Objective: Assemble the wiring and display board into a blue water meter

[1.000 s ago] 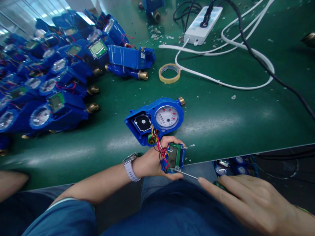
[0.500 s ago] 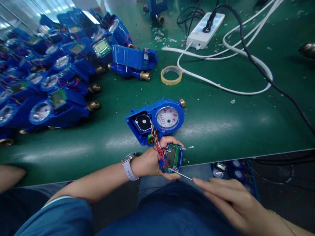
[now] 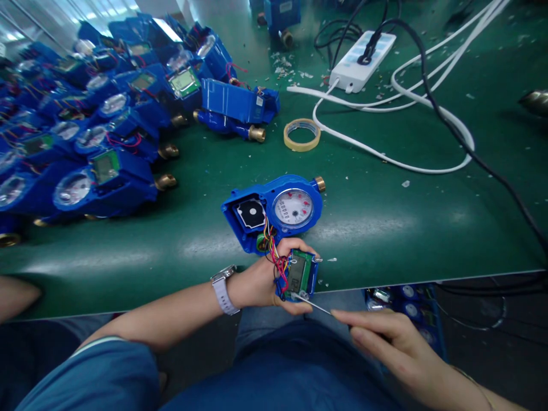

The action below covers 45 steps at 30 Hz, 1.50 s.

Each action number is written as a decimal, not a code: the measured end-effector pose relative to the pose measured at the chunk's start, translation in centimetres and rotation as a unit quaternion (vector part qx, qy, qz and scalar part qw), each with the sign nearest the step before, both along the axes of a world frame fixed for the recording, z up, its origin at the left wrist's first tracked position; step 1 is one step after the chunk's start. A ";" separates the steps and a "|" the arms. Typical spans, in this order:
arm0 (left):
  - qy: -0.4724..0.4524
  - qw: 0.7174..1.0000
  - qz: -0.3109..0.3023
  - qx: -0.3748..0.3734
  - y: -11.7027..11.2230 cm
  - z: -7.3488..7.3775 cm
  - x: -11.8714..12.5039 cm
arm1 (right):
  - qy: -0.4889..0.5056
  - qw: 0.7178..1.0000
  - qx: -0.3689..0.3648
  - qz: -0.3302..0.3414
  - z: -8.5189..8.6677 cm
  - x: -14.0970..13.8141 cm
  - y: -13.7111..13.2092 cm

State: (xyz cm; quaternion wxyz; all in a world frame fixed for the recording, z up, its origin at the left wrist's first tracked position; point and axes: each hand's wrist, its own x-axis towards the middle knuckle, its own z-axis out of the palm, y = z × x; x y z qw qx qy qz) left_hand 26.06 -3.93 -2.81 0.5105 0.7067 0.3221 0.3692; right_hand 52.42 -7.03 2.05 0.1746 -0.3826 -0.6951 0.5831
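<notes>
An opened blue water meter (image 3: 274, 211) with a white dial lies near the front edge of the green table (image 3: 385, 217). Coloured wires run from it to a small blue module with a green circuit board (image 3: 298, 274). My left hand (image 3: 261, 282), with a watch on the wrist, is shut on that module at the table edge. My right hand (image 3: 385, 342) is shut on a thin screwdriver (image 3: 314, 305), whose tip touches the module's lower corner.
Many blue water meters (image 3: 98, 131) are piled at the left. A tape roll (image 3: 302, 134), a white power strip (image 3: 362, 54) and white and black cables (image 3: 428, 103) lie further back. A bin of parts (image 3: 406, 297) sits below the table edge. Another person's arm (image 3: 12, 294) is at far left.
My right hand has slid left and closer to the module, fingers curling tighter round the screwdriver. The view has shifted slightly; my left hand keeps the module still.
</notes>
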 end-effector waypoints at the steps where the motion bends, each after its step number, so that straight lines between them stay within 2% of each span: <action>1: 0.000 1.000 0.001 0.005 0.0 0.0 0.0 | 0.008 0.998 -0.057 -0.004 -0.2 0.0 0.0; 3: -0.001 1.000 0.003 0.014 0.1 0.0 0.0 | 0.042 0.985 -0.167 -0.011 -1.0 -0.1 -0.1; 6: 0.008 1.000 0.004 0.014 0.1 0.1 0.0 | 0.104 0.948 -0.300 -0.009 -2.5 -0.1 -0.3; 8: 0.015 1.000 0.006 0.006 0.0 0.3 0.1 | 0.121 0.931 -0.344 0.000 -3.1 -0.1 -0.3; 9: 0.016 1.000 0.007 0.002 0.0 0.4 0.1 | 0.114 0.934 -0.339 0.008 -3.2 0.1 -0.1; 11: 0.015 1.000 0.011 0.002 0.0 0.6 0.2 | 0.071 0.965 -0.248 0.034 -2.5 0.5 0.7; 13: 0.017 1.000 0.012 0.013 0.1 0.7 0.2 | 0.016 0.995 -0.054 0.085 -1.0 1.0 1.9; 14: 0.019 1.000 0.010 0.021 0.1 0.7 0.3 | -0.007 0.991 0.064 0.114 -0.1 1.2 2.6; 15: 0.021 0.999 0.008 0.026 0.1 0.7 0.3 | -0.026 0.973 0.179 0.142 0.9 1.4 3.2; 17: 0.027 0.999 0.004 0.024 0.1 0.9 0.2 | -0.068 0.909 0.373 0.173 2.6 1.6 3.8; 19: 0.033 0.999 0.007 0.015 0.1 1.0 0.2 | -0.116 0.846 0.489 0.180 3.7 1.5 3.5; 20: 0.036 0.999 0.011 0.015 0.1 1.1 0.2 | -0.136 0.827 0.516 0.175 3.9 1.4 3.1; 22: 0.037 0.999 0.018 0.018 0.1 1.2 0.3 | -0.158 0.826 0.519 0.151 3.6 1.2 1.8; 26: 0.034 0.999 0.028 0.015 0.0 1.1 0.4 | -0.120 0.888 0.437 0.078 1.1 1.0 -0.5; 29: 0.029 0.999 0.030 0.018 0.0 0.9 0.5 | -0.066 0.911 0.403 0.062 -0.6 1.0 -0.8; 35: 0.032 0.999 0.040 0.011 -0.1 1.0 0.4 | -0.029 0.889 0.453 0.060 -2.4 0.9 -0.3; 39: 0.019 0.997 0.059 -0.046 -0.3 1.4 0.5 | -0.027 0.874 0.482 0.057 -3.2 0.6 -0.4; 45: 0.010 0.997 0.063 -0.053 -0.3 1.7 0.8 | 0.002 0.889 0.457 0.031 -3.2 -0.4 -0.2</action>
